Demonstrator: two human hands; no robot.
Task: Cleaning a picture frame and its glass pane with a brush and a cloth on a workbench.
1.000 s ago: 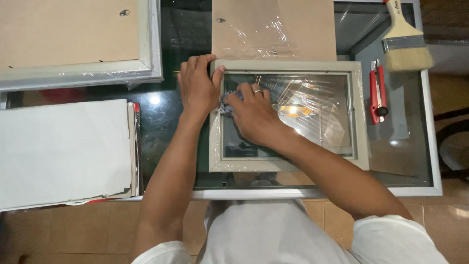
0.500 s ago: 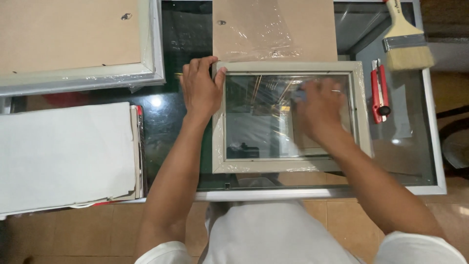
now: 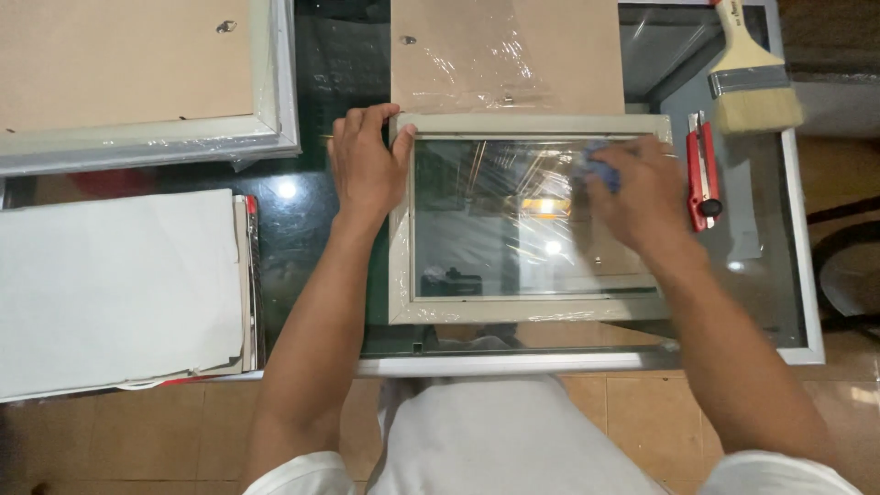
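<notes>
A pale picture frame (image 3: 400, 275) with a glass pane (image 3: 495, 238) lies flat on a glass-topped table (image 3: 312, 229). My left hand (image 3: 365, 165) presses down on the frame's top left corner, fingers spread over its edge. My right hand (image 3: 637, 197) rests on the pane's upper right part and grips a small blue cloth (image 3: 600, 163) against the glass. Crinkled clear plastic film shows over the pane.
A brown backing board (image 3: 513, 55) under plastic film lies beyond the frame. A red utility knife (image 3: 702, 170) and a wide paintbrush (image 3: 747, 78) sit at the right. A larger frame, back up (image 3: 137, 69), and a stack of white sheets (image 3: 115, 289) lie at the left.
My right hand has slid with the blue cloth from the pane's left part across to its upper right. My left hand has stayed on the top left corner.
</notes>
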